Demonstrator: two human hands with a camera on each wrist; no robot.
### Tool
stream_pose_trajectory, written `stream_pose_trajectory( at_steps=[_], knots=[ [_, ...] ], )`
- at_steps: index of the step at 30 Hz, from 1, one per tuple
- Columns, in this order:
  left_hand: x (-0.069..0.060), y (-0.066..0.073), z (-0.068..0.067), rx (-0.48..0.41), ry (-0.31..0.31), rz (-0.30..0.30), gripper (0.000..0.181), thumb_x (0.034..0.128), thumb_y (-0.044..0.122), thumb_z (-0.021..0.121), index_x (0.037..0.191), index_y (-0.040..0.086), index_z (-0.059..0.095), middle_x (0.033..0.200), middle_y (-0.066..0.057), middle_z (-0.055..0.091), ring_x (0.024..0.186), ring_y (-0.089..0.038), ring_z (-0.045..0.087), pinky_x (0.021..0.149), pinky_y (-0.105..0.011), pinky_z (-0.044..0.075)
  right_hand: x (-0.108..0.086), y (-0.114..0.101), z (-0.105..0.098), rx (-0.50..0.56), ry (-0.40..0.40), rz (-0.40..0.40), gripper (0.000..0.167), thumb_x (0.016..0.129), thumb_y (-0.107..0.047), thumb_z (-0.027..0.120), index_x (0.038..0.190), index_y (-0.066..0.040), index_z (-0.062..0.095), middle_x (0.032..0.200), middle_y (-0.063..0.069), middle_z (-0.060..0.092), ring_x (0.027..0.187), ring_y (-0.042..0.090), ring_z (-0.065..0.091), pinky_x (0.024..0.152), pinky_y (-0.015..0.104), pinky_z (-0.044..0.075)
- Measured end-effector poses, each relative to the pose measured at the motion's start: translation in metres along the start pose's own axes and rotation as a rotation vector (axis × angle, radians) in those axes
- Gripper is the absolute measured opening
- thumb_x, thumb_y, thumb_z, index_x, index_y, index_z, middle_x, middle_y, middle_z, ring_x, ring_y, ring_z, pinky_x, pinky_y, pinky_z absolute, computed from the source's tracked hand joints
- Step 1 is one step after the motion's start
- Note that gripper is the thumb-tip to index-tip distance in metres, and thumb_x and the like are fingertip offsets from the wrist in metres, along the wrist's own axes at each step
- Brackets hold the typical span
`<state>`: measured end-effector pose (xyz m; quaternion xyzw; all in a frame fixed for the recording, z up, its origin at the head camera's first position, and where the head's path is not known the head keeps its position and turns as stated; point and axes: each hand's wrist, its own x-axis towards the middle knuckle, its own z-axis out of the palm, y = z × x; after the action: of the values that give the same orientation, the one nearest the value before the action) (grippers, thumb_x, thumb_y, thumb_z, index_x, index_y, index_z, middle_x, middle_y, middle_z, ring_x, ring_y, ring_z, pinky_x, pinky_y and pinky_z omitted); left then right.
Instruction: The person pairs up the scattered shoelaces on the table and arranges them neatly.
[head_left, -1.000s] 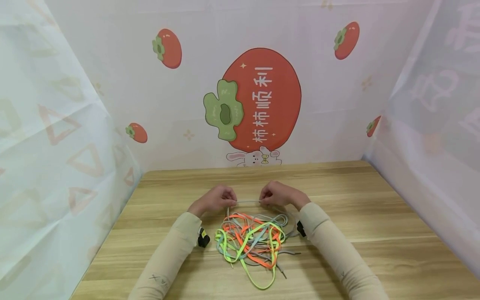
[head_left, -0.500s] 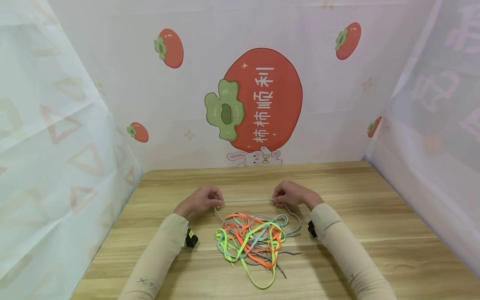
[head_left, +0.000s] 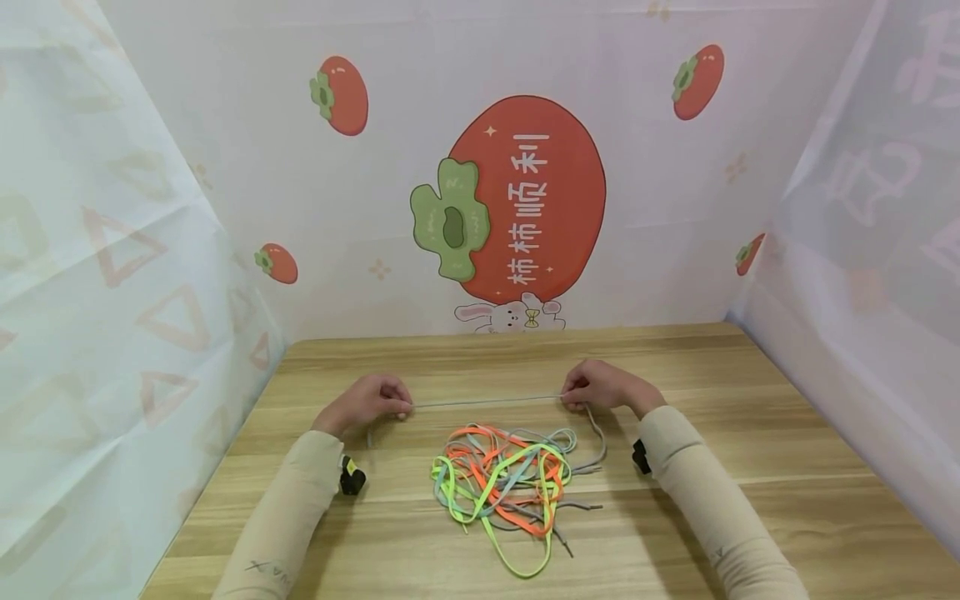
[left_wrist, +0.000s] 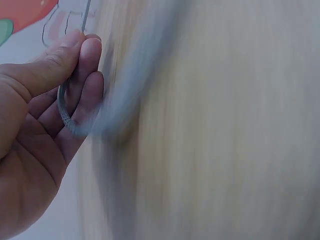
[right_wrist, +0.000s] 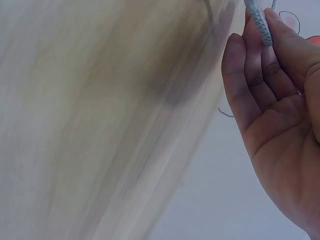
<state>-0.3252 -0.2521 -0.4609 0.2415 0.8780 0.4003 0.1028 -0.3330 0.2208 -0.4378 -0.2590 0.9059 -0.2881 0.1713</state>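
Grey lace (head_left: 487, 402): we see it taut between left hand (head_left: 366, 400) and right hand (head_left: 606, 387), both grips pinched on it, beyond lace tangle (head_left: 496, 477) on bench (head_left: 405, 550). Backdrop persimmon (head_left: 562, 208) lettered 柿柿顺利; sleeve lettering (head_left: 267, 571) unclear.

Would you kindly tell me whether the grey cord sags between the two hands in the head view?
No, the grey cord runs in a straight line from the left hand to the right hand.

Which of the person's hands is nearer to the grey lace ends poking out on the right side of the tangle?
The right hand. It is beyond the grey lace ends, on their side of the tangle; the left hand is across, past the tangle's left edge.
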Motion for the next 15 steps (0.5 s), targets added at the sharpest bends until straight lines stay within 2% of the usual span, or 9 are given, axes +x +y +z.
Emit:
stream_pose_trajectory(
  at_steps=[9, 15],
  knots=[
    [-0.02, -0.014, -0.027, 0.068, 0.031, -0.05, 0.005, 0.0947, 0.01, 0.079, 0.094, 0.005, 0.078, 0.084, -0.008, 0.078, 0.078, -0.014, 0.072, 0.074, -0.023, 0.053, -0.008, 0.016, -0.004, 0.006, 0.028, -0.009, 0.016, 0.105, -0.018, 0.066, 0.096, -0.01, 0.078, 0.083, 0.001, 0.073, 0.075, 0.011, 0.061, 0.071, 0.025, 0.05],
    [-0.033, -0.022, -0.04, 0.103, 0.043, -0.066, 0.005, 0.0941, 0.009, 0.079, 0.092, 0.005, 0.079, 0.082, -0.007, 0.078, 0.076, -0.011, 0.07, 0.074, -0.021, 0.052, -0.017, 0.024, -0.011, 0.03, 0.049, -0.02, 0.016, 0.104, -0.016, 0.067, 0.096, -0.007, 0.078, 0.084, 0.004, 0.074, 0.078, 0.013, 0.062, 0.074, 0.026, 0.051]
  ],
)
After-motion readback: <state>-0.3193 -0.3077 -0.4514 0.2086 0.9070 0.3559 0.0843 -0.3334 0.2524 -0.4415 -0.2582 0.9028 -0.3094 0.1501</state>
